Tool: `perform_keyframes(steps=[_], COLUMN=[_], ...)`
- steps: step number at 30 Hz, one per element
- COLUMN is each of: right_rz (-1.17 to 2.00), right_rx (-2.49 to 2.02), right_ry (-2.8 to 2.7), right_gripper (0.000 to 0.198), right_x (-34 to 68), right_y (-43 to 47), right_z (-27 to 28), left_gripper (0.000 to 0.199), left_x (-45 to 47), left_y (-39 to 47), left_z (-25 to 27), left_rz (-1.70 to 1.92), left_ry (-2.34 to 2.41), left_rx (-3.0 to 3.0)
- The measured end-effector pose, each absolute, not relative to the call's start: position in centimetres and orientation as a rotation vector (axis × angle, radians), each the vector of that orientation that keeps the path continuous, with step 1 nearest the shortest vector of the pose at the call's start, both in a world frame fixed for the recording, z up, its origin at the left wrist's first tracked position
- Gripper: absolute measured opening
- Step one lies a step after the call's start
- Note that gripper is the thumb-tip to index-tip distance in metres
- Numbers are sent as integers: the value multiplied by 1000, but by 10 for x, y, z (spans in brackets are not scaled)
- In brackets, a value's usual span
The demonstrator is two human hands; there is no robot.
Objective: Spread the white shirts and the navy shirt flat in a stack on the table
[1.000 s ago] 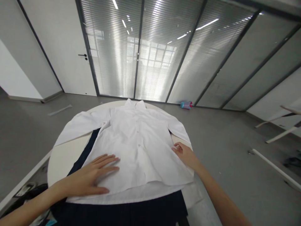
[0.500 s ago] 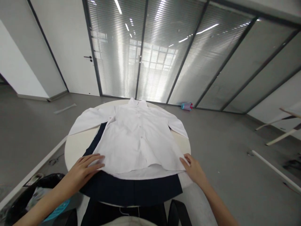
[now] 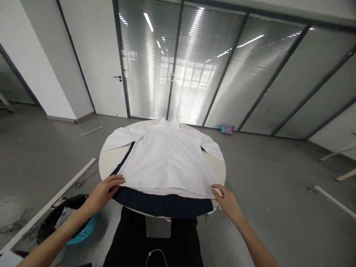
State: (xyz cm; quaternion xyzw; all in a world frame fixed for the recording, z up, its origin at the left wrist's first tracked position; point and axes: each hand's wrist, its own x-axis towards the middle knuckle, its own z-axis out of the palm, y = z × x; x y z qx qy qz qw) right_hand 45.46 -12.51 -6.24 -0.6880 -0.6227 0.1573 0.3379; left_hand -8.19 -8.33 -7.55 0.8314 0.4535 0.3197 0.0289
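A white button-up shirt (image 3: 167,159) lies front side up on a round pale table (image 3: 108,163), its collar at the far edge and sleeves out to both sides. Under it is a dark navy cloth (image 3: 164,205), showing below the hem and along the left side. My left hand (image 3: 107,189) pinches the left corner of the hem, fingers drawn together. At the right hem corner, my right hand (image 3: 226,200) grips the shirt fabric between thumb and fingers. The hem is fairly straight between the two hands.
On the floor at left stands a blue basket (image 3: 87,230) with a black liner, beside a white floor strip (image 3: 69,181) and cables. A blue-and-pink object (image 3: 227,129) lies by the glass partition (image 3: 191,74). Pale wooden legs (image 3: 345,174) stand at far right.
The shirt's hem has become straighter, its front fold flattened. My left fingers, spread on the corner before, have closed on it. The view has shifted, showing my legs and more of the basket.
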Motion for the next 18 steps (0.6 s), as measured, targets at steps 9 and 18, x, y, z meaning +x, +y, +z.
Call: perform_keyframes(steps=[9,18], right_rz=[432,16], right_rx=[-1676,-1771], right_ry=[-1423,-1603], right_gripper=[55,59], right_x=[444,442], right_y=[-150,-164], right_z=[-50,-72], left_gripper=[39,35], left_x=[-80,-95], left_y=[-106,-104], left_z=[-67,-73], left_rz=[1183,895], left_ry=[1461,1519], left_rx=[2469,2642])
